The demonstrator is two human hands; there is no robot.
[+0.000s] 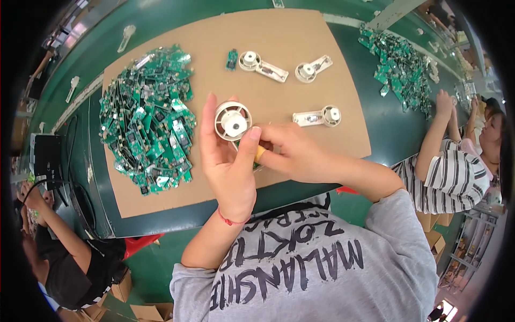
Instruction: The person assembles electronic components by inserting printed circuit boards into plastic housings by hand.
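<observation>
My left hand [230, 180] is wrapped around a white handheld fan body [234, 122], its round ring and motor hub facing up. Against the lower side of that fan body, the bent fingers of my right hand [295, 150] are closed. A small yellow piece [259, 154] shows at those fingers; whether it is held or worn I cannot tell. Bits of green show by the fingers, while the handle is mostly hidden. Three similar fan bodies [250, 60] [306, 72] [331, 115] lie on the cardboard sheet [209, 43], beside a single green circuit board [232, 59].
A large heap of green circuit boards [147, 123] covers the sheet's left part. Another board heap [399, 70] lies on the dark green table [383, 137] to the right. A black box [47, 158] with cables stands at left. Co-workers [450, 166] [70, 257] sit on both sides.
</observation>
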